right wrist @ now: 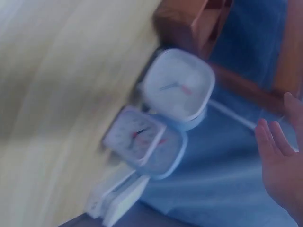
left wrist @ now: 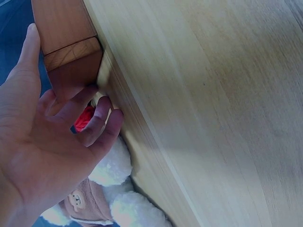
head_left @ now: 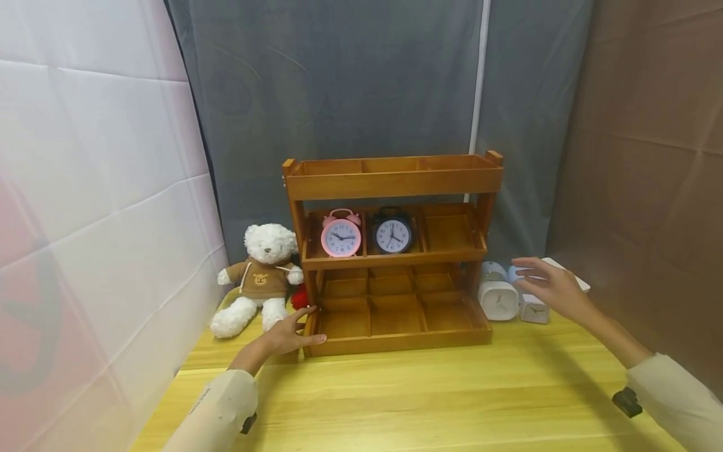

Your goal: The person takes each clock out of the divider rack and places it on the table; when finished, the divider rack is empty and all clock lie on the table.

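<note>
My left hand (head_left: 285, 336) grips the front left corner of a brown wooden shelf (head_left: 395, 344). In the left wrist view, the thumb lies along one side of the corner and bent fingers (left wrist: 78, 106) touch the other. My right hand (head_left: 550, 289) is in the air right of the shelf, fingers extended and holding nothing. Near it, a white rounded clock (head_left: 498, 301) and a small pale square clock (head_left: 534, 309) stand on the table; a light blue clock (right wrist: 163, 153) is partly hidden behind them. A pink twin-bell alarm clock (head_left: 341, 237) and a black alarm clock (head_left: 392, 233) stand on the middle tier.
A white teddy bear (head_left: 265, 276) in a brown hoodie sits left of the shelf, with a red object (head_left: 299, 297) beside it. A white flat object (right wrist: 118, 196) stands by the right-hand clocks. Curtains surround the yellow wooden table (head_left: 407, 395).
</note>
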### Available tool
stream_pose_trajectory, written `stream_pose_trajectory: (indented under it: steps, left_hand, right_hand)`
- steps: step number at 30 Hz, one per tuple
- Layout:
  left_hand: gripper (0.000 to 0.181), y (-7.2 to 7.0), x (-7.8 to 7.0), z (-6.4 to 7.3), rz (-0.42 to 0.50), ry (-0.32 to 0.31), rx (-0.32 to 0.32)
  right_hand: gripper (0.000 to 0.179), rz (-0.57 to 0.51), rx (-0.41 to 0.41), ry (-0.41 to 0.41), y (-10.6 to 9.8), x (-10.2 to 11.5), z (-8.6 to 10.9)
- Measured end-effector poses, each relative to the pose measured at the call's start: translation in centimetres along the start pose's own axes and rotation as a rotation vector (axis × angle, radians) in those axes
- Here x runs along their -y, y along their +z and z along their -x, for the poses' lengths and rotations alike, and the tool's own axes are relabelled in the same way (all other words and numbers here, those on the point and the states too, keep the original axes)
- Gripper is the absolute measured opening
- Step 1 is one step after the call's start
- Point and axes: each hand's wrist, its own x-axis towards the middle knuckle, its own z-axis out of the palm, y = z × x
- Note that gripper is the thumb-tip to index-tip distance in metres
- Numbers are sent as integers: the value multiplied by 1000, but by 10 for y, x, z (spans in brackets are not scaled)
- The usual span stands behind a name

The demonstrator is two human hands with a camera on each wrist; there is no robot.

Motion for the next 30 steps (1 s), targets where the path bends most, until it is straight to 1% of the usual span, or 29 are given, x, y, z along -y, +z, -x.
stream_pose_trajectory:
  steps: [2,7,10,12,18,25,30]
  left_hand:
    - [98,0,1,0,1,3,-3]
    - [98,1,2,0,-1,6,-9]
    - [98,1,2,0,0,6,-9]
    - [98,1,2,0,3,4,-9]
    - [99,0,0,1,6,-1,-8]
    - [98,-1,1,2,7,-1,-8]
    - [98,0,0,2,0,-3,-16]
  right_hand:
    - [43,0,16,-4,3,7,-7]
    - [42,-2,63,23,8,23,-26]
    - [43,22,79,29,10,34,-38]
    - [44,13,89,33,11,41,-47]
    - [41,-52,92,23,20,58,-70]
    - [35,-5,73,-13,39,71,-98]
    - [36,-22,90,-12,53,76,-117]
